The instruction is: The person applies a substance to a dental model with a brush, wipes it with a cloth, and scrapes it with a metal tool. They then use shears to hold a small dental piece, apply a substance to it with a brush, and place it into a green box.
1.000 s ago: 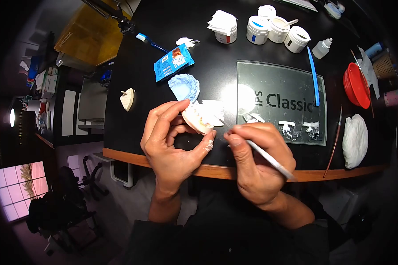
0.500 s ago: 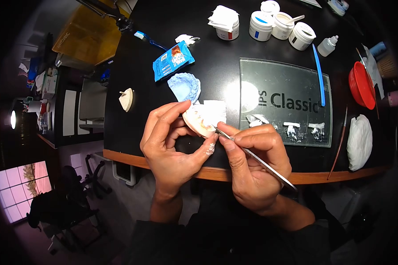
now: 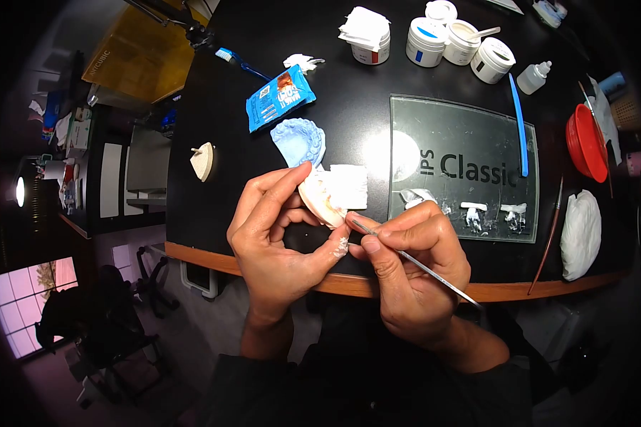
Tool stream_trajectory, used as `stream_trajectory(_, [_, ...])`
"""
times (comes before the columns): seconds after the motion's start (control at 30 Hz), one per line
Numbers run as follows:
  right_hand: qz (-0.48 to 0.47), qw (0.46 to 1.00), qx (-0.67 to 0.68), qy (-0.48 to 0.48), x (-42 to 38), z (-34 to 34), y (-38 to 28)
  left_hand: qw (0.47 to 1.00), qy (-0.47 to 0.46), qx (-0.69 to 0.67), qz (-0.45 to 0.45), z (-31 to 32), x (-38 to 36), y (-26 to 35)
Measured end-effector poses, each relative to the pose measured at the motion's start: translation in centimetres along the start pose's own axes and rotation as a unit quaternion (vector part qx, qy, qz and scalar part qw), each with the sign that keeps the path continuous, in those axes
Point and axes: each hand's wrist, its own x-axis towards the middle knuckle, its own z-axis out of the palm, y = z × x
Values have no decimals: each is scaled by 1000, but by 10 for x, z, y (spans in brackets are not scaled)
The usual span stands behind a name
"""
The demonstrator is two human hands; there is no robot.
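Observation:
My left hand (image 3: 274, 238) grips a cream plaster dental model (image 3: 322, 201) between its fingers and thumb, with white residue smeared on the thumb. Held like a pen in my right hand (image 3: 417, 267) is a slim metal dental tool (image 3: 434, 274). Its tip end lies close by the model's lower edge, partly hidden by the fingers. Behind the model sit a folded white tissue (image 3: 349, 186) and a blue dental cast (image 3: 299, 141). To the right lies a glass slab (image 3: 463, 117) bearing several white dabs of material along its near side.
Several white jars (image 3: 426, 44) line the back, near a dropper bottle (image 3: 534, 76). A blue strip (image 3: 518, 128) crosses the slab's right side. Farther right are a red bowl (image 3: 585, 146), a brush (image 3: 548, 238) and a white pad (image 3: 582, 235). A blue packet (image 3: 281, 99) and small plaster piece (image 3: 202, 162) lie left.
The model has turned in my left hand, showing more of its edge. The tool's tip has shifted slightly down from the teeth. The whole view has moved a little.

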Motion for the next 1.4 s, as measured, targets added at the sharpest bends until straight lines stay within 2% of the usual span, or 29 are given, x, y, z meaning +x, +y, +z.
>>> stream_trajectory(1.4, [-48, 997, -62, -1, 3, 0, 3, 1000, 6, 2, -1, 2, -1, 0])
